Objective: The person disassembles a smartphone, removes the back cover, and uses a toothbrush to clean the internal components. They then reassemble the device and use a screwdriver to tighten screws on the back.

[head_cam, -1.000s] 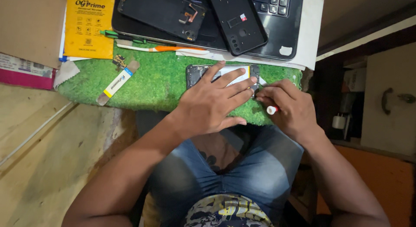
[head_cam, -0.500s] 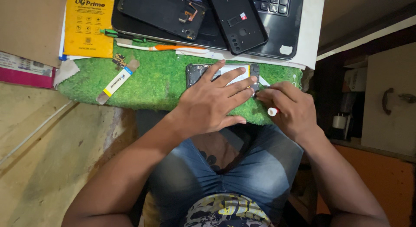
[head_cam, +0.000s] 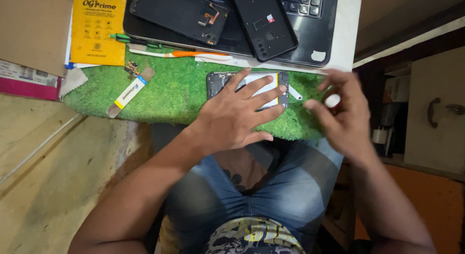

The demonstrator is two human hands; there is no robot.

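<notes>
A green grass-like mat (head_cam: 169, 91) is spread along the counter's near edge. An opened phone (head_cam: 220, 82) at the mat's far edge is pinned under the left hand (head_cam: 232, 118), fingers spread flat. The blurred right hand (head_cam: 344, 116), raised near the mat's right end, possibly pinches a small white-tipped tool (head_cam: 332, 100).

A phone-repair workbench: opened phone (head_cam: 247, 87), loose back covers (head_cam: 264, 23), pry tool (head_cam: 130, 91) on green mat (head_cam: 169, 89).

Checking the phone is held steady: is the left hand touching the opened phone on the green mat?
Touching. The head view shows the left hand lying flat with fingers spread across the opened phone, no gap visible.
</notes>
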